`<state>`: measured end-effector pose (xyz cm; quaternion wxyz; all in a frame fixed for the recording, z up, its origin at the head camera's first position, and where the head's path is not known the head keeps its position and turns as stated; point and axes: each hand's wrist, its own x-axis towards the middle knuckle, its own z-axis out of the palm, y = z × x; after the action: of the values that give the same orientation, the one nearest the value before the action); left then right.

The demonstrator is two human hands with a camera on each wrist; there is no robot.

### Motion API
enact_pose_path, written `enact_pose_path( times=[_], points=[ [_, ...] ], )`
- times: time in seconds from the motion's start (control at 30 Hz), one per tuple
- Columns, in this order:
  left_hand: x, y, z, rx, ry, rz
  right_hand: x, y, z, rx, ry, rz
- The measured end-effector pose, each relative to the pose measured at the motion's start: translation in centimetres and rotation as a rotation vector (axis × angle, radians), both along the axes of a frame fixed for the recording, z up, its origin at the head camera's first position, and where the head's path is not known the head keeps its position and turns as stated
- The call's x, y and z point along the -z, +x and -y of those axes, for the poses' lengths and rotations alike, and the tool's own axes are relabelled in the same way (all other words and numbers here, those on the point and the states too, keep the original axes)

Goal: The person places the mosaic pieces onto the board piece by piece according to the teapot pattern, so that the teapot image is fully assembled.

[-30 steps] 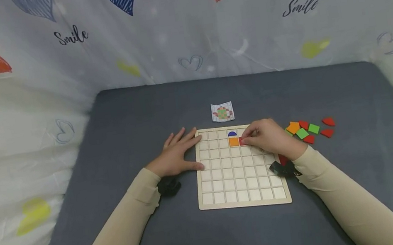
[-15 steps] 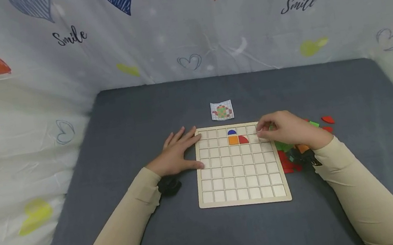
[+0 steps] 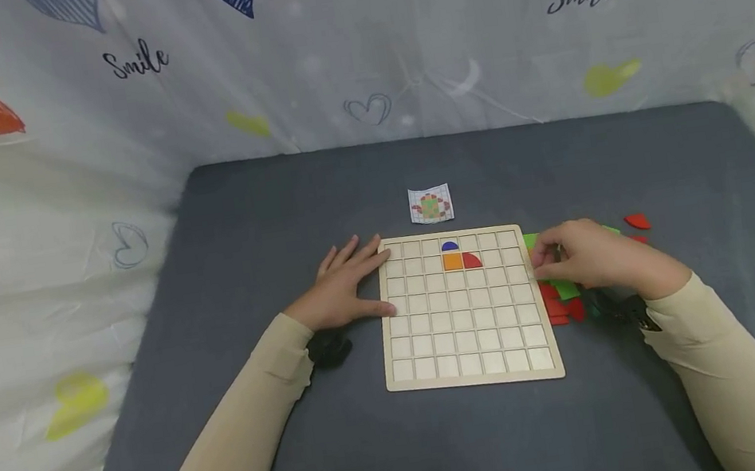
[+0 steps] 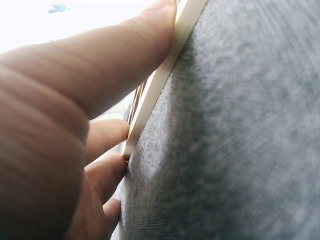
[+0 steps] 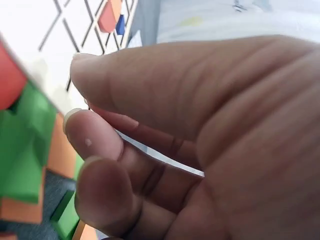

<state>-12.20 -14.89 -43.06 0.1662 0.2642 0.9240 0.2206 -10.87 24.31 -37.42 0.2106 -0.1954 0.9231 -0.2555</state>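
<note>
Board (image 3: 471, 320) meets the wide-spread left hand (image 3: 340, 292) at its left edge; right hand (image 3: 594, 260), narrowly parted, hangs by tiles (image 3: 555, 302) beyond the right edge. Table (image 3: 352, 464) stretches around.

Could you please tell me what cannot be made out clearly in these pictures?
Head view: the loose pieces, partly hidden behind the right grip, so no full count.
Head view: the card, too small to read square by square.
Left wrist view: the board, seen edge-on and partly covered by the left grip.
Right wrist view: the orange piece on the board, cut off by the top edge.
</note>
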Motion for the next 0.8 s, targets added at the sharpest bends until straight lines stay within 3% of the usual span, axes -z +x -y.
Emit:
enact_pose_path(
  times=[0.43, 0.8],
  points=[
    [-0.3, 0.2, 0.0, -0.011, 0.003, 0.008, 0.9, 3.2, -1.1, -0.024, 0.038, -0.012],
    [-0.2, 0.2, 0.0, -0.010, 0.021, 0.008, 1.4, 3.8, -1.5, -0.030, 0.014, 0.009]
  ],
)
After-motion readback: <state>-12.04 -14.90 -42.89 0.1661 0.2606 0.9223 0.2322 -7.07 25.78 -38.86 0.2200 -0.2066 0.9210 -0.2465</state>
